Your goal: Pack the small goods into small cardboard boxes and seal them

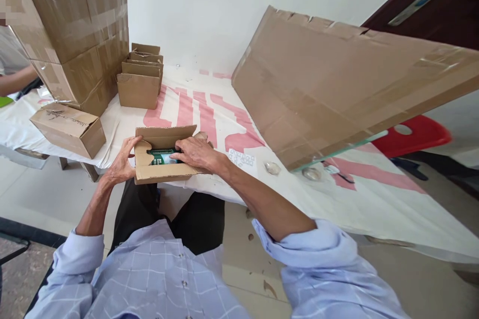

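Holding carton (159, 173) near table edge (220, 188)

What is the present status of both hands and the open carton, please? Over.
Left hand against left end of open cardboard carton. Right hand touching green printed package inside. Only right hand partly covering opening.

Bare left forearm (95, 204) extended far from near left, left hand (121, 160) half-curled, fingers pointing far and right. Right forearm (267, 197) aslant from near right, likewise bare; right hand (197, 152) palm down, fingers bent, pointing left. Hands apart, nearly level, both left of center.
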### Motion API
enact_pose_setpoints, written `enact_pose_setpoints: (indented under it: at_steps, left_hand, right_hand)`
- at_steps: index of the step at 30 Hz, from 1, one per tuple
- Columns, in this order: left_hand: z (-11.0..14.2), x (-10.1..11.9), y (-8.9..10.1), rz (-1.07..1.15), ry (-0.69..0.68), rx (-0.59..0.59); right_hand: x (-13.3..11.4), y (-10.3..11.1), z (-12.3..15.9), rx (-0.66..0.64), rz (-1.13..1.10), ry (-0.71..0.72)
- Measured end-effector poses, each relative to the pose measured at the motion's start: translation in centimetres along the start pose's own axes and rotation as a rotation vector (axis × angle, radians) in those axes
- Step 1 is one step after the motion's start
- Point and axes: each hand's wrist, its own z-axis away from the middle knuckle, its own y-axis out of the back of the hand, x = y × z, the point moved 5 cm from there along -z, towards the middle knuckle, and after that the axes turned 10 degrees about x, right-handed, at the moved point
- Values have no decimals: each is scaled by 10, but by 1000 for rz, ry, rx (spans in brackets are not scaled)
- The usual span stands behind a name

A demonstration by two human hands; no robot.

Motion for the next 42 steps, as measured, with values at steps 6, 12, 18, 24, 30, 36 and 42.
enact_pose_setpoints:
  at_steps: [6, 12, 18, 24, 30, 36, 42]
  left_hand:
    - [0, -3, -1, -3, 12, 10]
    - [0, -2, -1, 0, 0, 6]
    - [0, -3, -1, 17, 19, 3]
    - [0, -1, -1, 1, 23, 4]
    - [-1, -3, -1, 9, 22, 24]
    - [-2, -2, 0, 8, 44, -6]
    - [-2, -2, 0, -12, 21, 9]
  right_hand:
    - [0, -6, -7, 66, -49, 17]
    - [-1, -9, -9, -22, -22, -32]
    - [5, -14, -7, -43, -68, -52]
    - [11, -20, -9, -5, -134, -25]
    - [9, -20, -8, 11, -139, -32]
    - [7, -19, -9, -45, -200, -34]
    - [4, -19, -15, -86, -293, -35]
